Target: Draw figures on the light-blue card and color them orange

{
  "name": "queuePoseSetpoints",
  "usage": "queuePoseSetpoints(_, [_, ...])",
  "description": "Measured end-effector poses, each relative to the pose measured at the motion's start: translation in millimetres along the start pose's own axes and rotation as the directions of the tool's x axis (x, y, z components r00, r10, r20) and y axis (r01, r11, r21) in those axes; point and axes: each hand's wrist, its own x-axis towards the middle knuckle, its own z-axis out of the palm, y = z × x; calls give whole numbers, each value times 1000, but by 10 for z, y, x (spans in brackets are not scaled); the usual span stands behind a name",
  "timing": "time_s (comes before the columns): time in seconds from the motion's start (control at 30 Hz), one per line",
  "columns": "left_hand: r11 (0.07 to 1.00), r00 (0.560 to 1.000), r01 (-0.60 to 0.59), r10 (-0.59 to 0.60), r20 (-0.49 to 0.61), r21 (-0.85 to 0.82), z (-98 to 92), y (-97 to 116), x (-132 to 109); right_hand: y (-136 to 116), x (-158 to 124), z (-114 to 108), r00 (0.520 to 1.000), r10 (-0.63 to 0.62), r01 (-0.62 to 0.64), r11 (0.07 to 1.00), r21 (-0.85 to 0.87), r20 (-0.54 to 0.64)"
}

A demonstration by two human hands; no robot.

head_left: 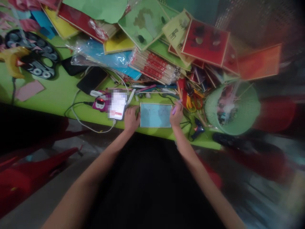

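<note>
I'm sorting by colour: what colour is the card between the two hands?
Light blue, with a pale border; the card shows best in the head view.

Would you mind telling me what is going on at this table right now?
A person is working on a light blue card lying flat near the front edge of the green table. The left hand rests on its left edge, and the right hand holds a purple pen at its upper right corner. A phone lies just left, a green basket to the right, stacked coloured boards behind.
</note>
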Motion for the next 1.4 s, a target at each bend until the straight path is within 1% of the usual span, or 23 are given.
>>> queuePoseSetpoints(0.13, [1000,1000,10,-10,19,-6,-58,-32,-440,18,9,-16,1000,-14,14,1000,9,-3])
queuePoseSetpoints(0.23, [1000,997,-14,14,71,2,-75,-62,-591,35,11,-19,999,-33,33,999,34,-10])
queuePoseSetpoints(0.3, [1000,995,-21,19,102,18,-81,-77,-595,41,9,-20,999,-38,39,998,46,-12])
queuePoseSetpoints(0.4, [998,992,-7,0,125,56,-95,-90,-527,34,6,-23,1000,-28,29,998,49,-11])
queuePoseSetpoints(0.53, [995,989,-11,-3,146,97,-114,-95,-440,4,5,-26,1000,-17,18,999,35,-18])
queuePoseSetpoints(0.73, [991,988,-43,23,154,127,-108,-88,-427,-21,12,-16,999,23,-23,1000,20,-30])
queuePoseSetpoints(1.0, [984,990,-113,101,96,137,-33,-139,-453,18,2,-4,996,-20,17,999,-29,-86])
queuePoseSetpoints(1.13, [981,990,-140,134,50,137,7,-166,-460,60,0,18,990,-51,50,999,-15,-130])
queuePoseSetpoints(1.23, [981,989,-145,143,25,131,6,-151,-454,85,3,33,983,-68,67,998,-15,-173])
queuePoseSetpoints(1.4, [981,989,-151,149,23,119,-29,-100,-437,86,11,36,968,-108,101,994,-46,-227])
